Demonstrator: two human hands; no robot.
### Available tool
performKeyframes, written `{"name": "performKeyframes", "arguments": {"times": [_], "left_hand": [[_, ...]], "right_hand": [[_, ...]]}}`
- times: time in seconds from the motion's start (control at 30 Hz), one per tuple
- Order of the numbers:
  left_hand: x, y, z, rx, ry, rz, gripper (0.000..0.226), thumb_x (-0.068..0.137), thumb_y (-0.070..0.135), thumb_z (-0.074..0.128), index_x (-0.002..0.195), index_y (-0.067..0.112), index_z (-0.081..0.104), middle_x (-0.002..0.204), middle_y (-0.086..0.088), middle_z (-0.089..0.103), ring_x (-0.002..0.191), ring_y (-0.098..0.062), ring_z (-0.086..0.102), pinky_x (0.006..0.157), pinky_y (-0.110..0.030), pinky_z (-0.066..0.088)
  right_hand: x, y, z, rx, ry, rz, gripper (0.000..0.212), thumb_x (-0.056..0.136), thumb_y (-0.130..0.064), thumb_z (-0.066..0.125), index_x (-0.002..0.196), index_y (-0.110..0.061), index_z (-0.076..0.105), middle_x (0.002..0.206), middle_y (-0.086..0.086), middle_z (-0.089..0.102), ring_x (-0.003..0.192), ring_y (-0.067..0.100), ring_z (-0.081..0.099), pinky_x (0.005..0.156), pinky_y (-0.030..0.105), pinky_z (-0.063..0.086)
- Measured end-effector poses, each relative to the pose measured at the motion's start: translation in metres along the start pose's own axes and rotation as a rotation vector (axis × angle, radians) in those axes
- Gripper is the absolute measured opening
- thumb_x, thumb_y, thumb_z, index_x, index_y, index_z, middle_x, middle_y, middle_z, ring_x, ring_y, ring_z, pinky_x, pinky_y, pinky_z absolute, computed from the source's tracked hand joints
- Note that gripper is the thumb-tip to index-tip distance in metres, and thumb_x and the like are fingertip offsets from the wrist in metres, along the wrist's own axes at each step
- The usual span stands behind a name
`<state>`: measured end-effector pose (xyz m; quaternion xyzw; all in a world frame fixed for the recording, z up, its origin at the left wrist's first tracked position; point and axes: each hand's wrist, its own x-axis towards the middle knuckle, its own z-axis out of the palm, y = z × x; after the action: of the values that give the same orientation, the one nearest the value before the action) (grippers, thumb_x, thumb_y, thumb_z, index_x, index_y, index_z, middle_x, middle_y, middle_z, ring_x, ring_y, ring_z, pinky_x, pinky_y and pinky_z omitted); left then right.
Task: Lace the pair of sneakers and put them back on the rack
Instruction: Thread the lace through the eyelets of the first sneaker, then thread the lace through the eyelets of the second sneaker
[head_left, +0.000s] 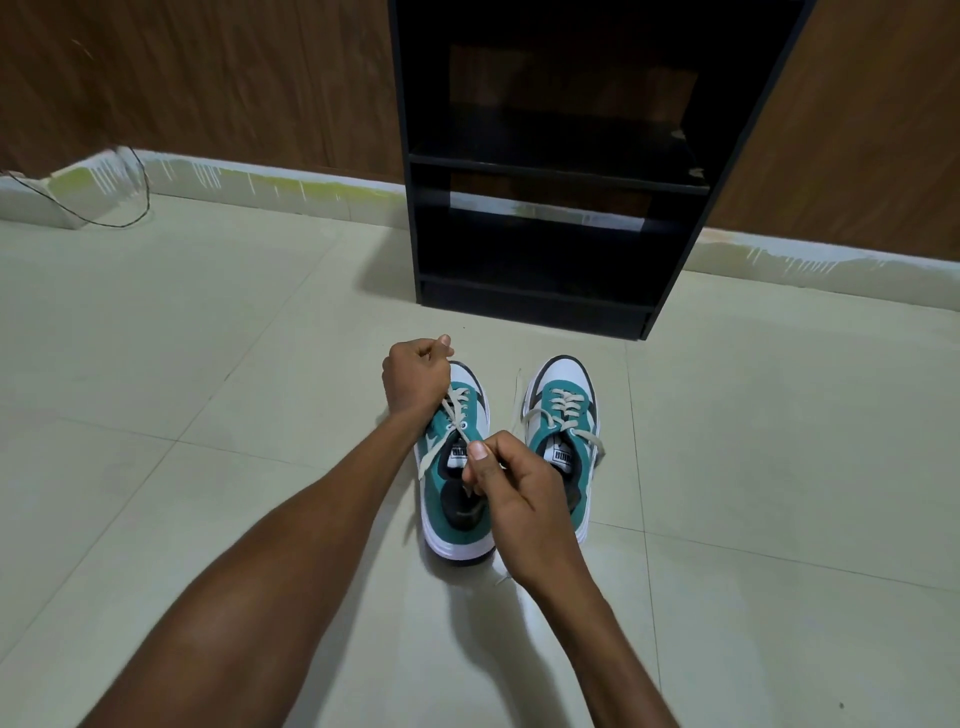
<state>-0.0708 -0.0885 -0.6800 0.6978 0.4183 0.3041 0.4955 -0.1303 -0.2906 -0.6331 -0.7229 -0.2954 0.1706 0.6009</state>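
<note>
Glossy tiled floor (208, 364), both hands' grip on flat cream lace (453, 413)

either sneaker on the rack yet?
No. Both sneakers, left one and right one, sit on the floor tiles in front of the black rack.

Pale cream tiled floor (208, 364): smooth, glossy, with soft reflections beneath the shoes. Black board shoe rack (550, 171): matt, chipped pale at one shelf edge. Brown wood-grain wall panelling (208, 78): faintly satin. Two teal-and-white sneakers, left (452, 519) and right (563, 374): matt teal suede-like panels, smooth white toe pieces. Flat cream woven cloth laces (566, 402): matt.
</note>
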Motion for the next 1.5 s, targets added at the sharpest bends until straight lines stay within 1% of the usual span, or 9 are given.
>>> {"name": "performKeyframes", "arguments": {"times": [0.17,0.3,0.47,0.57,0.7,0.9,1.1,1.33,1.5], "left_hand": [[0.003,-0.001,-0.011,0.030,-0.083,-0.028,0.029,0.092,0.036,0.058,0.081,0.009,0.056,0.080,-0.004,0.065,0.079,-0.025,0.060,0.075,-0.036,0.047],[-0.007,0.012,-0.017,0.243,-0.184,-0.090,0.038,0.084,0.045,0.059,0.105,0.018,0.045,0.102,-0.004,0.062,0.094,-0.030,0.062,0.087,-0.043,0.052],[-0.028,0.032,-0.015,0.604,-0.040,0.413,0.038,0.089,0.041,0.061,0.115,0.017,0.048,0.116,-0.007,0.061,0.111,-0.032,0.051,0.093,-0.044,0.040],[-0.051,0.047,-0.006,0.607,-0.070,0.616,0.022,0.090,0.038,0.059,0.093,0.016,0.061,0.097,-0.003,0.066,0.100,-0.025,0.053,0.082,-0.038,0.044],[-0.080,0.052,0.016,0.533,-0.423,0.252,0.051,0.091,0.050,0.057,0.062,0.009,0.055,0.060,-0.005,0.058,0.063,-0.028,0.060,0.054,-0.031,0.042],[-0.096,0.043,0.032,0.438,-0.447,0.079,0.052,0.088,0.050,0.066,0.057,0.010,0.055,0.052,-0.005,0.057,0.051,-0.024,0.059,0.053,-0.032,0.047],[-0.101,0.042,0.032,0.010,-0.393,-0.085,0.020,0.082,0.026,0.071,0.070,0.010,0.071,0.066,-0.005,0.070,0.065,-0.021,0.065,0.074,-0.040,0.059],[-0.112,0.056,0.030,-0.361,-0.424,-0.044,0.016,0.087,0.020,0.067,0.087,0.005,0.071,0.094,-0.013,0.076,0.084,-0.014,0.068,0.082,-0.036,0.057],[-0.110,0.067,0.032,-0.344,-0.479,0.068,0.015,0.094,0.027,0.067,0.092,0.015,0.075,0.092,-0.005,0.077,0.092,-0.020,0.072,0.092,-0.046,0.057]], "right_hand": [[0.008,0.008,-0.009,-0.230,-0.007,-0.088,0.026,0.099,-0.032,0.059,0.084,-0.015,0.072,0.085,-0.006,0.072,0.064,0.002,0.054,0.063,0.016,0.036],[0.019,0.011,-0.019,-0.382,0.199,-0.180,0.034,0.091,-0.046,0.058,0.083,-0.018,0.074,0.096,-0.010,0.072,0.076,0.008,0.064,0.065,0.023,0.050],[0.024,0.018,-0.038,-0.519,0.443,-0.063,0.023,0.091,-0.038,0.066,0.077,-0.020,0.067,0.080,-0.008,0.067,0.071,0.013,0.063,0.062,0.027,0.050],[0.026,0.032,-0.050,-0.601,0.495,0.155,0.018,0.091,-0.035,0.064,0.087,-0.019,0.068,0.089,-0.003,0.071,0.081,0.018,0.064,0.065,0.028,0.046],[0.031,0.043,-0.059,-0.502,0.516,0.377,0.028,0.086,-0.046,0.067,0.096,-0.019,0.066,0.096,0.002,0.073,0.091,0.026,0.068,0.079,0.039,0.056],[0.034,0.048,-0.065,-0.407,0.490,0.461,0.023,0.077,-0.032,0.075,0.093,-0.017,0.071,0.090,-0.001,0.073,0.086,0.023,0.070,0.076,0.033,0.055],[0.045,0.038,-0.063,-0.034,0.621,0.610,0.041,0.081,-0.052,0.067,0.057,-0.020,0.059,0.064,-0.003,0.063,0.065,0.021,0.060,0.064,0.033,0.047],[0.069,0.023,-0.062,0.118,0.636,0.680,0.018,0.075,-0.019,0.080,0.061,-0.015,0.070,0.063,-0.001,0.068,0.060,0.020,0.067,0.063,0.029,0.057],[0.072,0.023,-0.062,0.084,0.685,0.646,0.018,0.081,-0.030,0.075,0.073,-0.014,0.074,0.079,0.001,0.075,0.071,0.021,0.070,0.067,0.029,0.055]]}}
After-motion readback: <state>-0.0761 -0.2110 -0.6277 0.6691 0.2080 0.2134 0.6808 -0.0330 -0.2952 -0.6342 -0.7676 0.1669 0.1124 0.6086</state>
